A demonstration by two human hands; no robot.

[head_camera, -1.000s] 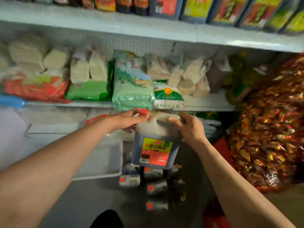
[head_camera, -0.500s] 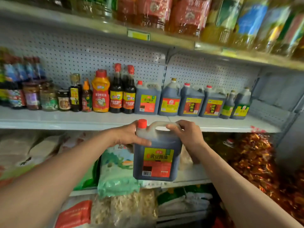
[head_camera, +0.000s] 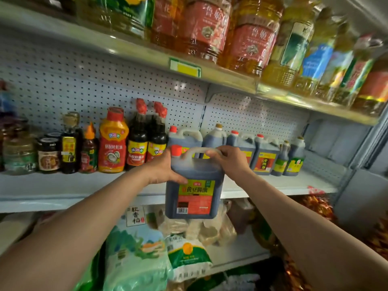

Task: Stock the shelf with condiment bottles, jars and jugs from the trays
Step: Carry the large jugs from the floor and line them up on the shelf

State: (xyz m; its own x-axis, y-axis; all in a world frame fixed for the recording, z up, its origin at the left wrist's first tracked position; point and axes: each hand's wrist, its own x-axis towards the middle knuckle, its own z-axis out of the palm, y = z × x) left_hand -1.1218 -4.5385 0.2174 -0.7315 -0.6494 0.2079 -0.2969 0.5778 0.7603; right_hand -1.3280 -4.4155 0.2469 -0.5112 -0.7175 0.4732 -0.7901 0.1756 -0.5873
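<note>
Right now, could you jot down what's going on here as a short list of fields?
Setting: shop shelving with a pegboard back
Held item: dark soy sauce jug, red cap, yellow and red label
Left hand: holds the jug's side by the cap
Right hand: grips the jug's handle
Jug position: in the air before the middle shelf, not yet set down
Middle shelf stock: sauce bottles, jars, and a row of similar jugs
Top shelf: large oil bottles
Below: bagged goods
</note>
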